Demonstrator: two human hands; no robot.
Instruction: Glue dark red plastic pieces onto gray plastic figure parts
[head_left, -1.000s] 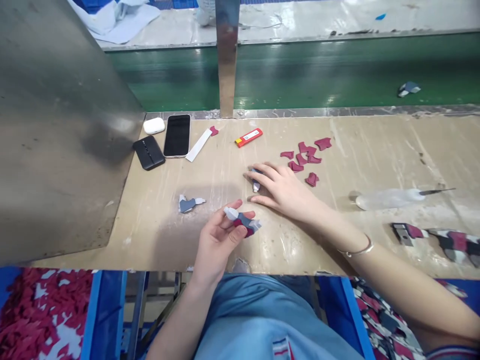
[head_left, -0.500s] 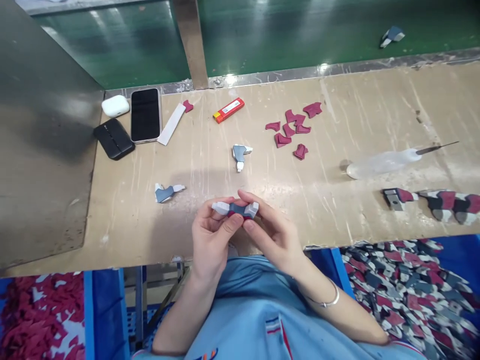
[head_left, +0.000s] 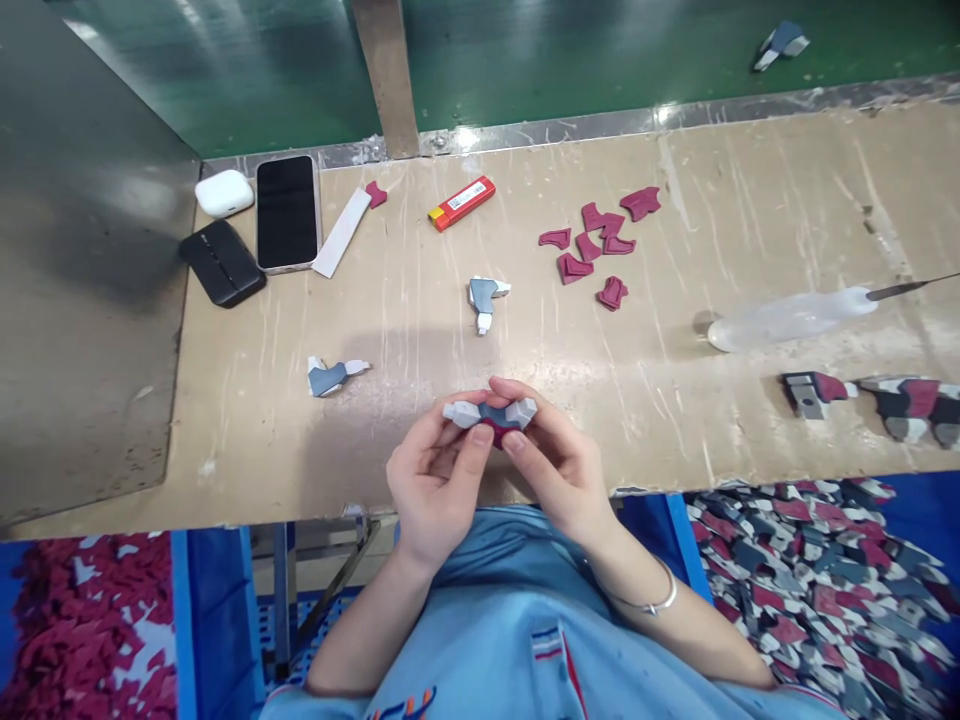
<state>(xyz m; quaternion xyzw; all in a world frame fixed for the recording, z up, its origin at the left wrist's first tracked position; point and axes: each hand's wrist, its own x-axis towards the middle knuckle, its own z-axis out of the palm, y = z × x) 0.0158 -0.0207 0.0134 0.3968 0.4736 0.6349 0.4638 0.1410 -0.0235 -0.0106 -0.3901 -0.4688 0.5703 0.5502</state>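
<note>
Between both hands is a small grey-and-white part [head_left: 491, 413] with a maroon piece along its near side. My left hand [head_left: 439, 480] pinches its left half, the thumb pressed against the maroon piece. On its right half, my right hand [head_left: 559, 470] has thumb and fingers closed. Two similar grey-and-white parts lie on the bench, one [head_left: 484, 302] just beyond my hands and one [head_left: 335, 377] to the left. Several loose maroon pieces [head_left: 589, 246] lie beyond my right hand.
Far left on the bench [head_left: 247, 440] are a phone [head_left: 287, 213], a black case [head_left: 223, 264] and a white case [head_left: 224, 193]. A red packet [head_left: 462, 204] lies centrally. To the right are a needle-tipped bottle [head_left: 795, 316] and assembled parts [head_left: 919, 400]. Full blue bins [head_left: 217, 610] flank my lap.
My hands and the held part appear slightly farther right, and more of the maroon piece shows between my thumbs. The whole view has shifted a little; the bench items keep their places.
</note>
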